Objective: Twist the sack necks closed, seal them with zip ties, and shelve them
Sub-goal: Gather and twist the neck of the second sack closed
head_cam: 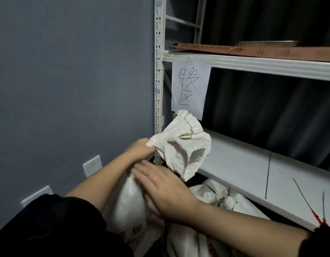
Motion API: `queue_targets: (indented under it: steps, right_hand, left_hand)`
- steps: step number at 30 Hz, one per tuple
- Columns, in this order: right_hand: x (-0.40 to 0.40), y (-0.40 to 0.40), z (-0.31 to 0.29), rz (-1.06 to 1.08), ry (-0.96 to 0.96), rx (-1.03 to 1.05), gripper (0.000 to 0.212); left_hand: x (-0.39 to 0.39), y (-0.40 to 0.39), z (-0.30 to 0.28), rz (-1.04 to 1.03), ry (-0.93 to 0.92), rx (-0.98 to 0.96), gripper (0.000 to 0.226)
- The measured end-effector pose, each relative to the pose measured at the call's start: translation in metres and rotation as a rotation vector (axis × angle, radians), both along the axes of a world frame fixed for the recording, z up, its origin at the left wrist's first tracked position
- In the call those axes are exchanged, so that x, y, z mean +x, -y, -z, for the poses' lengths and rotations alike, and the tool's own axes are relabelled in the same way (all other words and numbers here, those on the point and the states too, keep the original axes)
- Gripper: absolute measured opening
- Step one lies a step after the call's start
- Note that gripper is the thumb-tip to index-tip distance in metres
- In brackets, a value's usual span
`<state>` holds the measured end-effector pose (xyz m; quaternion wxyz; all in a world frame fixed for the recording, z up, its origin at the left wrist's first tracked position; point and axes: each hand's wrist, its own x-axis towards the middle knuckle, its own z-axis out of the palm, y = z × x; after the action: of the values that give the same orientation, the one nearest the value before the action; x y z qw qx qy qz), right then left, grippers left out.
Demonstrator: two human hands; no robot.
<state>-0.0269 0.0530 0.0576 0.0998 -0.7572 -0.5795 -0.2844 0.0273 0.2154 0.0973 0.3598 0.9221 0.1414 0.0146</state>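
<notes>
We find the left hand (140, 147) clenched on the gathered neck of the sack (127, 201) below the shelf (234, 164); right hand (160, 184) flat against it. No tie fitted yet. One tied sack (223, 199) lies beneath. Sealing and shelving remain.

The left hand (140, 148) is reaching up and forward, fingers curled tight in a fist and gripping at about chest height, its bare forearm rising from a dark pushed-up sleeve (54, 225). The right hand (160, 190) is crossing in from the lower right beneath it, back of the hand facing up, fingers extended leftward and slightly blurred, pressing flat, with its forearm bare.
</notes>
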Motion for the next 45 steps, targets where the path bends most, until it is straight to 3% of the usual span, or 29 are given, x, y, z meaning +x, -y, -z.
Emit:
queue_targets:
  steps: [4, 6, 11, 16, 18, 22, 24, 27, 30, 33, 35, 39, 45]
  right_hand:
    - [0.061, 0.016, 0.005, 0.226, 0.123, -0.04, 0.062]
    - [0.084, 0.02, -0.001, 0.3, 0.164, -0.097, 0.077]
    - [0.121, 0.02, -0.021, 0.433, 0.313, -0.172, 0.084]
    - [0.147, 0.023, -0.022, 0.201, 0.186, -0.284, 0.086]
    - [0.147, 0.018, -0.022, 0.16, 0.044, -0.322, 0.077]
    - [0.13, 0.01, -0.036, 0.247, -0.26, -0.387, 0.045]
    - [0.123, 0.01, -0.044, 0.263, -0.554, -0.453, 0.035]
    - [0.122, 0.015, -0.047, 0.187, -1.169, -0.437, 0.028]
    - [0.118, 0.02, -0.038, 0.181, -1.36, -0.38, 0.033]
    - [0.113, 0.022, -0.027, 0.154, -1.46, -0.304, 0.032]
    - [0.114, 0.023, -0.024, 0.15, -1.477, -0.212, 0.024]
    - [0.116, 0.023, -0.022, 0.156, -1.476, -0.047, 0.031]
    - [0.107, 0.011, -0.028, 0.139, -1.446, 0.038, 0.047]
  left_hand:
    - [-0.003, -0.001, 0.003, 0.063, 0.041, -0.232, 0.025]
    - [-0.004, 0.001, 0.005, 0.085, 0.059, -0.286, 0.026]
    - [-0.01, 0.007, 0.008, 0.203, 0.066, -0.32, 0.024]
    - [-0.015, 0.002, 0.018, 0.318, 0.005, -0.376, 0.023]
    - [-0.015, -0.001, 0.019, 0.346, 0.013, -0.216, 0.027]
    - [-0.016, -0.004, 0.022, 0.323, 0.135, 0.517, 0.031]
    - [-0.016, -0.004, 0.027, 0.313, 0.225, 0.73, 0.029]
    - [-0.014, -0.006, 0.034, 0.332, 0.367, 0.842, 0.029]
    - [-0.012, -0.012, 0.041, 0.383, 0.579, 0.879, 0.036]
    - [-0.017, -0.009, 0.044, 0.339, 0.558, 0.826, 0.05]
    - [-0.023, -0.008, 0.046, 0.149, 0.42, 0.721, 0.057]
    - [-0.046, -0.016, 0.058, -0.229, 0.106, 0.46, 0.08]
    - [-0.049, -0.005, 0.077, -0.387, 0.15, 0.182, 0.059]
